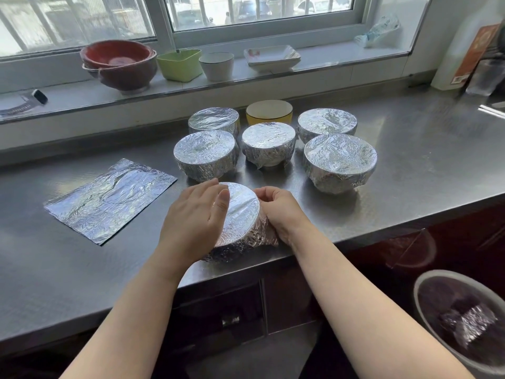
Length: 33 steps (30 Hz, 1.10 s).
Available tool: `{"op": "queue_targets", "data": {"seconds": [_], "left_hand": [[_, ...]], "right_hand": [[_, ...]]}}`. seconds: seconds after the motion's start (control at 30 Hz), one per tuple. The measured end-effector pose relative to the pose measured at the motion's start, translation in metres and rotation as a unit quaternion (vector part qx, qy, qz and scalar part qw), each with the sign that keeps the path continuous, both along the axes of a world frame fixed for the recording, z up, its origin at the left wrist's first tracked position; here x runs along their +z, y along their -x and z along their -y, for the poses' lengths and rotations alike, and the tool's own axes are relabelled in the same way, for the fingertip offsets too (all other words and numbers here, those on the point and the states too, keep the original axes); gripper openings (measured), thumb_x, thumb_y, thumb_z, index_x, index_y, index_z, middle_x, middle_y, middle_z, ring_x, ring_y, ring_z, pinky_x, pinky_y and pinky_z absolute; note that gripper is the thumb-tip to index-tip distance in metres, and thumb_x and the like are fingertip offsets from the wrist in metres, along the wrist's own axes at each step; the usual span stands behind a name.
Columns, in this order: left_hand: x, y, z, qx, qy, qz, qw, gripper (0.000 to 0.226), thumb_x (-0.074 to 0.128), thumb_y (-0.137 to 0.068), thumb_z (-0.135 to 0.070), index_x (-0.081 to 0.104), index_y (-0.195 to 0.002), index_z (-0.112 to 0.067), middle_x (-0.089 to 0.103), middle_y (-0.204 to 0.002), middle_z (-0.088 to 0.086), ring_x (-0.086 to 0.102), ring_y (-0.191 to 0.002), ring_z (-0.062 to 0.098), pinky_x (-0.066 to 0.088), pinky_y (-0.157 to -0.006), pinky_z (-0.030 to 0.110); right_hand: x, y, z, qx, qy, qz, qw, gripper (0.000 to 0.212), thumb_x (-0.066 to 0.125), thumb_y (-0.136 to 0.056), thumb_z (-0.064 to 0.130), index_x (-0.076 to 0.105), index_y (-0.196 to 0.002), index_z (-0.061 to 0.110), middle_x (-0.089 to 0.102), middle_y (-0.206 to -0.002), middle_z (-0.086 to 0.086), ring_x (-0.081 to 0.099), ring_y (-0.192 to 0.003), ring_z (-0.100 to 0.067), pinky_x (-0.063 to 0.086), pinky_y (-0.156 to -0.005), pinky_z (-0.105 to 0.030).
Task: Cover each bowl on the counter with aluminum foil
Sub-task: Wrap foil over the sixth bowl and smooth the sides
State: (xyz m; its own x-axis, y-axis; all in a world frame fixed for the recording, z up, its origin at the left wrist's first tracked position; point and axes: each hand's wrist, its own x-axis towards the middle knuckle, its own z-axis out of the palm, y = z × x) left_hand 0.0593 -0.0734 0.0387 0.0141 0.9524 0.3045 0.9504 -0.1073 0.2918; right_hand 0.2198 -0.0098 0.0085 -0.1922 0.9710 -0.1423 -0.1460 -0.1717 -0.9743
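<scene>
**Lighting and Picture Quality**

Daylight enters through the window (246, 12) ahead of me and lights the scene brightly. The view outside is overexposed and washed out. The steel counter (410, 165) returns a broad, soft glare, strongest toward the right rear. The foil sheet (109, 198) and the foil tops throw sharp white highlights. Shadows are soft and fall toward me, beneath my forearms and under the counter edge, where the cabinet fronts are dim. Wide-angle distortion bows the window sill (328, 56) and the counter edge. The corners are slightly soft.
</scene>
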Motion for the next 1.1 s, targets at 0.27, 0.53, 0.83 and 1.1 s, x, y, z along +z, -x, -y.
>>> {"op": "queue_targets", "data": {"seconds": [0.27,0.53,0.83,1.1], "left_hand": [[0.002,-0.002,0.002,0.004,0.004,0.005,1.000,0.079,-0.001,-0.091,-0.064,0.051,-0.139,-0.027,0.046,-0.148,-0.009,0.032,-0.139,0.010,0.024,-0.114,0.032],[0.005,-0.004,0.005,0.007,0.023,0.000,1.000,0.066,0.007,-0.095,-0.054,0.047,-0.141,-0.028,0.041,-0.151,-0.008,0.030,-0.140,0.012,0.020,-0.113,0.031],[0.006,-0.005,0.005,0.011,0.017,0.007,1.000,0.065,0.011,-0.095,-0.052,0.050,-0.140,-0.026,0.044,-0.150,-0.008,0.031,-0.140,0.012,0.022,-0.115,0.032],[0.002,-0.002,0.002,0.004,0.015,0.008,1.000,0.069,0.006,-0.094,-0.056,0.050,-0.139,-0.028,0.044,-0.149,-0.009,0.031,-0.140,0.010,0.024,-0.116,0.035]], "right_hand": [[0.002,0.001,-0.003,0.027,-0.048,0.101,0.993,0.021,0.070,-0.082,-0.005,0.066,-0.076,0.014,0.067,-0.073,0.000,0.059,-0.065,-0.012,0.052,-0.062,-0.026],[0.009,-0.014,-0.009,-0.085,-0.121,0.234,0.961,0.018,0.049,-0.097,0.010,0.063,-0.096,0.021,0.067,-0.082,0.004,0.062,-0.070,-0.010,0.050,-0.063,-0.024],[0.016,0.014,0.052,-0.056,-0.286,0.213,0.933,0.034,0.052,-0.100,0.018,0.058,-0.131,0.006,0.057,-0.138,-0.005,0.048,-0.130,-0.011,0.028,-0.101,-0.002],[-0.005,0.013,0.058,-0.140,-0.275,0.152,0.939,0.035,0.048,-0.095,0.025,0.061,-0.124,0.010,0.067,-0.116,0.005,0.058,-0.105,-0.001,0.040,-0.090,-0.007]]}}
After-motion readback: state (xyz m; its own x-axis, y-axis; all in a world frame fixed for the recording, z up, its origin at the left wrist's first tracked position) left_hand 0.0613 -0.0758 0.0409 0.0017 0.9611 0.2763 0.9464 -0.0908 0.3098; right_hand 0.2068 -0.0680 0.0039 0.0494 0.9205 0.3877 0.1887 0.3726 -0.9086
